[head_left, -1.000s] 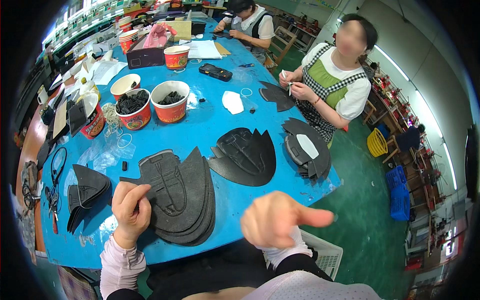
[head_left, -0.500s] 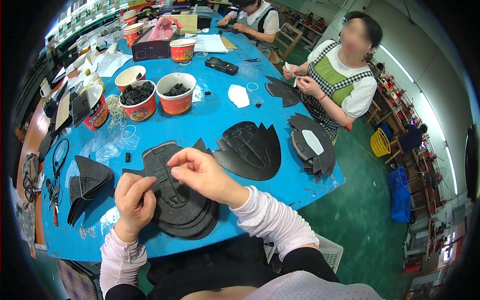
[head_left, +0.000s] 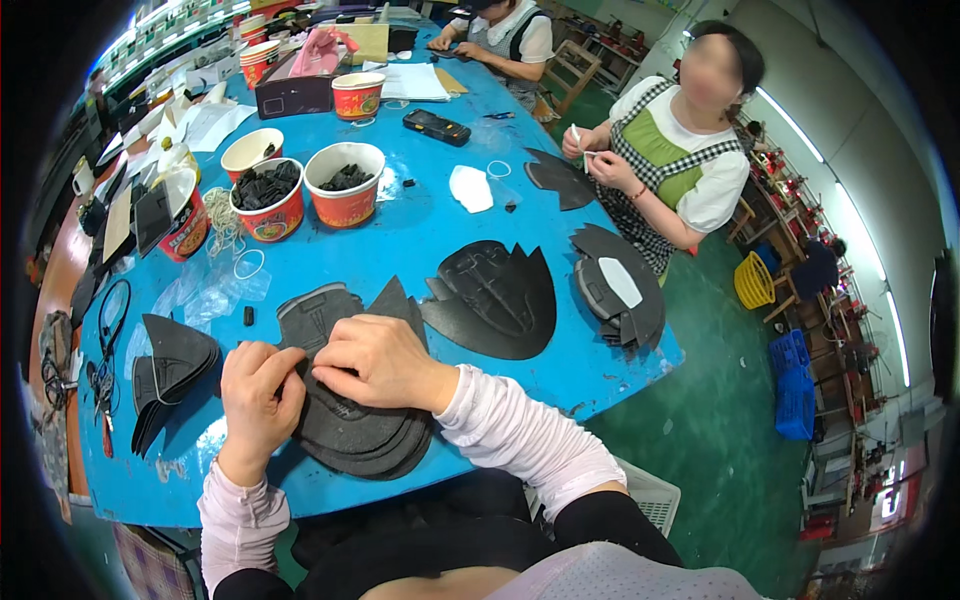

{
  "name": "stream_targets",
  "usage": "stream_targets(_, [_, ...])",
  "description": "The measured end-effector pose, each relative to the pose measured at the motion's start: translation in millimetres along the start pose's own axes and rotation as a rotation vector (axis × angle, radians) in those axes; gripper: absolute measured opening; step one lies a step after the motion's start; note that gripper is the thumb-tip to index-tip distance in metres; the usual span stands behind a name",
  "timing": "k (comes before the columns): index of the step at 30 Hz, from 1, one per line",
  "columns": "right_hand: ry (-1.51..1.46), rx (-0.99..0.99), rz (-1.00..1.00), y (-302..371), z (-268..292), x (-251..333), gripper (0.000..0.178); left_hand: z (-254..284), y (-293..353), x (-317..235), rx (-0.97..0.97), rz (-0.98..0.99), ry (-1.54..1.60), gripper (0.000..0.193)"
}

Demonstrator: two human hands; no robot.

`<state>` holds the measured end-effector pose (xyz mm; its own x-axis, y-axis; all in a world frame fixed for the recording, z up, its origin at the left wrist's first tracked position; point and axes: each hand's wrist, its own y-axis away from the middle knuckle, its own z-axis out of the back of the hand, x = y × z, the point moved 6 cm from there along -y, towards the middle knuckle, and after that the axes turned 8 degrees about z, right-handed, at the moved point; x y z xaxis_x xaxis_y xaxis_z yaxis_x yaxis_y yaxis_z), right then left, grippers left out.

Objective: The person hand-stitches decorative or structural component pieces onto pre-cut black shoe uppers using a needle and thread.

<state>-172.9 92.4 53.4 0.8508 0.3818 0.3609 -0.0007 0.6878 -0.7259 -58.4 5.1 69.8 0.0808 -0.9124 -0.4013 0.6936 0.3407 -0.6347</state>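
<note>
A stack of dark, moulded pieces with pointed flaps [head_left: 365, 450] lies on the blue table in front of me. At its left side my left hand [head_left: 258, 405] is closed in a pinch, knuckles up. My right hand [head_left: 388, 362] hangs over the upper part of the stack, its thumb and fingers pinched close to the left fingertips. Whatever the fingertips hold, if anything, is too small or hidden to make out. A small black piece [head_left: 249, 316] rests on the table just beyond the left hand.
Folded black pieces [head_left: 172, 370] stand at the left. A single moulded piece [head_left: 495, 300] and another pile [head_left: 625, 325] lie to the right. Paper tubs [head_left: 345, 200] with small black parts stand farther back. Beyond the table's right edge a person [head_left: 680, 150] works with both hands.
My right hand has come down and slightly left, so its fingertips now sit lower beside the left hand's. My left hand stays nearly in place, still pinched.
</note>
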Motion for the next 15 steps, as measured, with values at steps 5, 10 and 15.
stream_targets(5, [0.029, -0.002, 0.053, 0.8, 0.1, 3.3, 0.014, -1.6, 0.3, -0.8, 0.098, 0.010, -0.038, 0.017])
stream_targets(10, [0.021, -0.004, 0.068, 0.8, -0.2, 4.1, 0.013, 0.1, 1.4, -0.6, 0.140, 0.031, -0.039, 0.019])
stream_targets(15, [0.023, -0.062, 0.044, 1.0, 3.4, 4.5, 0.011, -2.1, 1.9, -5.6, 0.130, 0.025, -0.049, 0.022])
